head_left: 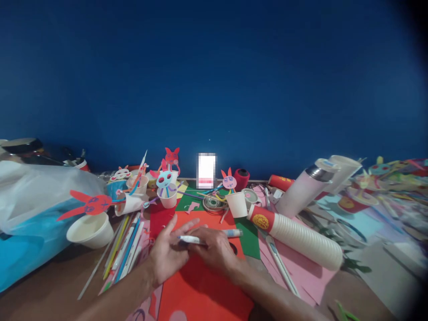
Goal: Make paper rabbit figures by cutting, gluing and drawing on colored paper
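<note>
My right hand (217, 249) is closed around a white marker (192, 240), whose bluish end points left toward my other hand. Past the knuckles a pale-blue marker end (234, 232) shows; I cannot tell whether it belongs to the same marker. My left hand (170, 249) is open with the palm turned inward and fingers spread, close by the right fingers. Whether the left fingertips touch the marker is unclear. Beneath both hands lies a sheet of red-orange paper (200, 285).
Paper cups with rabbit-faced figures (164, 178) stand behind. Several markers (129, 245) lie left, near a blue-and-white plastic bag (43, 214). On the right are a long stack of paper cups (304, 240), a box cutter (281, 267) and a white thermos (301, 189).
</note>
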{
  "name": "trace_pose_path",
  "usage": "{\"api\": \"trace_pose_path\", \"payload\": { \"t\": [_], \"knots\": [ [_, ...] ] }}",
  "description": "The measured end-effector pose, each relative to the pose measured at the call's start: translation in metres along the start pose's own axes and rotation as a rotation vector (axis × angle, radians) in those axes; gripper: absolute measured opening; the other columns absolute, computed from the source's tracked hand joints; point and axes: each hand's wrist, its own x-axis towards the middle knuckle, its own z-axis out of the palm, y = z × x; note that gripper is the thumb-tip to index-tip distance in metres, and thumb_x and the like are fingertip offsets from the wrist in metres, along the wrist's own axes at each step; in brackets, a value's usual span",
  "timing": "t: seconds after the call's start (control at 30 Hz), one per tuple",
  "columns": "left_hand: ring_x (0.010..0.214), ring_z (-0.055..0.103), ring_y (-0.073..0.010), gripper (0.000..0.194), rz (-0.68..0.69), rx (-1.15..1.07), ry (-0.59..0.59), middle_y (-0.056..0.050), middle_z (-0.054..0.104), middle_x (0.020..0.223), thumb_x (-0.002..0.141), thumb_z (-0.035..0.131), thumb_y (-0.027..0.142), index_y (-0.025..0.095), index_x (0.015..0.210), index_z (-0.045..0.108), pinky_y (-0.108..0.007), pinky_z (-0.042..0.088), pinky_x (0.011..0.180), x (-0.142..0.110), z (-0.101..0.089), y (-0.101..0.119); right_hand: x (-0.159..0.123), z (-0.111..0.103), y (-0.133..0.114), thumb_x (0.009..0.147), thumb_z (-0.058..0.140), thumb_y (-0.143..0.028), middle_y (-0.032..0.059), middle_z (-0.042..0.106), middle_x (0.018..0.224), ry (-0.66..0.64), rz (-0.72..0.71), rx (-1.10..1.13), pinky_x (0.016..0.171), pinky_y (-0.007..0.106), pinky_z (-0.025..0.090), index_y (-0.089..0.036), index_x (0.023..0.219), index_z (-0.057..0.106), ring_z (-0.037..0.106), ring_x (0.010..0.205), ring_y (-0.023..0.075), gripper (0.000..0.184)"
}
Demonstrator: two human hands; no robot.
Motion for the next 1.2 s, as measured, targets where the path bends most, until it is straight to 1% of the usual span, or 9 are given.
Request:
{"api": "trace_pose_path", "payload": {
  "t": [0.1, 0.2, 0.27, 0.33, 0.43, 0.53, 0.67, 0.9, 1.2],
  "knots": [
    [0.08, 0.06, -0.0175, 0.029, 0.154, 0.191, 0.085, -0.007, 0.065, 0.089, 0.077, 0.053, 0.034, 0.014, 0.099, 0.057, -0.029, 0.046, 0.071, 0.0, -0.001, 0.004, 0.003, -0.004, 0.004, 0.078, 0.052, -0.018, -0.0023, 0.064, 0.071, 0.086, 0.125, 0.225, 0.053, 0.018, 0.038, -0.019, 0.087, 0.062, 0.055, 0.06, 0.0109, 0.014],
    [0.067, 0.056, -0.012, 0.024, 0.316, 0.527, 0.112, -0.002, 0.063, 0.078, 0.072, 0.061, 0.025, 0.017, 0.094, 0.059, -0.022, 0.043, 0.061, 0.0, -0.001, 0.006, 0.006, -0.007, 0.007, 0.077, 0.053, -0.025, -0.0041, 0.054, 0.056, 0.182, 0.264, 0.262, 0.045, 0.017, 0.031, -0.016, 0.072, 0.058, 0.046, 0.051, 0.0094, 0.011],
    [0.059, 0.053, -0.0103, 0.023, 0.352, 0.703, 0.064, 0.0, 0.06, 0.069, 0.069, 0.064, 0.025, 0.017, 0.09, 0.06, -0.021, 0.041, 0.055, 0.0, 0.0, 0.006, 0.007, -0.007, 0.006, 0.076, 0.053, -0.023, -0.0047, 0.052, 0.056, 0.178, 0.279, 0.275, 0.045, 0.017, 0.031, -0.016, 0.07, 0.057, 0.045, 0.051, 0.009, 0.01],
    [0.054, 0.05, -0.0095, 0.019, 0.377, 0.781, 0.051, 0.001, 0.058, 0.062, 0.067, 0.067, 0.026, 0.016, 0.081, 0.06, -0.02, 0.039, 0.052, 0.002, 0.0, 0.006, 0.005, -0.006, 0.004, 0.076, 0.051, -0.02, -0.0044, 0.054, 0.059, 0.137, 0.248, 0.268, 0.048, 0.018, 0.032, -0.017, 0.071, 0.056, 0.047, 0.053, 0.009, 0.008],
    [0.049, 0.049, -0.008, 0.016, 0.403, 0.747, 0.102, 0.002, 0.056, 0.058, 0.069, 0.065, 0.029, 0.015, 0.074, 0.059, -0.019, 0.037, 0.049, 0.005, -0.004, 0.007, 0.003, -0.009, 0.0, 0.078, 0.053, -0.024, -0.0042, 0.054, 0.062, 0.102, 0.214, 0.192, 0.048, 0.019, 0.031, -0.017, 0.079, 0.055, 0.046, 0.053, 0.0093, 0.007],
    [0.046, 0.047, -0.0063, 0.018, 0.373, 0.588, 0.172, 0.003, 0.055, 0.057, 0.071, 0.062, 0.032, 0.015, 0.075, 0.058, -0.018, 0.037, 0.047, 0.006, -0.009, 0.016, 0.004, -0.021, 0.0, 0.085, 0.045, -0.03, -0.0038, 0.051, 0.062, 0.102, 0.173, 0.114, 0.049, 0.02, 0.03, -0.018, 0.086, 0.051, 0.045, 0.054, 0.0099, 0.013],
    [0.049, 0.049, -0.0062, 0.018, 0.365, 0.461, 0.181, 0.002, 0.057, 0.061, 0.071, 0.064, 0.03, 0.015, 0.078, 0.057, -0.018, 0.04, 0.049, 0.004, -0.01, 0.03, 0.008, -0.036, 0.003, 0.092, 0.029, -0.025, -0.0011, 0.052, 0.066, 0.104, 0.062, -0.026, 0.053, 0.02, 0.031, -0.018, 0.075, 0.05, 0.047, 0.058, 0.0103, 0.028],
    [0.051, 0.051, -0.0064, 0.02, 0.379, 0.468, 0.174, 0.001, 0.06, 0.063, 0.069, 0.066, 0.029, 0.014, 0.08, 0.057, -0.017, 0.041, 0.05, 0.003, -0.006, 0.029, 0.009, -0.034, 0.007, 0.091, 0.034, -0.024, 0.0005, 0.054, 0.069, 0.147, -0.009, -0.22, 0.056, 0.021, 0.031, -0.018, 0.073, 0.051, 0.049, 0.061, 0.0111, 0.026],
    [0.05, 0.052, -0.0071, 0.017, 0.427, 0.568, 0.168, 0.001, 0.06, 0.063, 0.072, 0.062, 0.029, 0.015, 0.079, 0.058, -0.019, 0.041, 0.051, 0.005, -0.007, 0.022, 0.008, -0.031, 0.007, 0.091, 0.037, -0.028, 0.0005, 0.056, 0.071, 0.115, 0.006, -0.26, 0.055, 0.021, 0.029, -0.018, 0.074, 0.053, 0.049, 0.061, 0.0111, 0.025]
  ]
}}
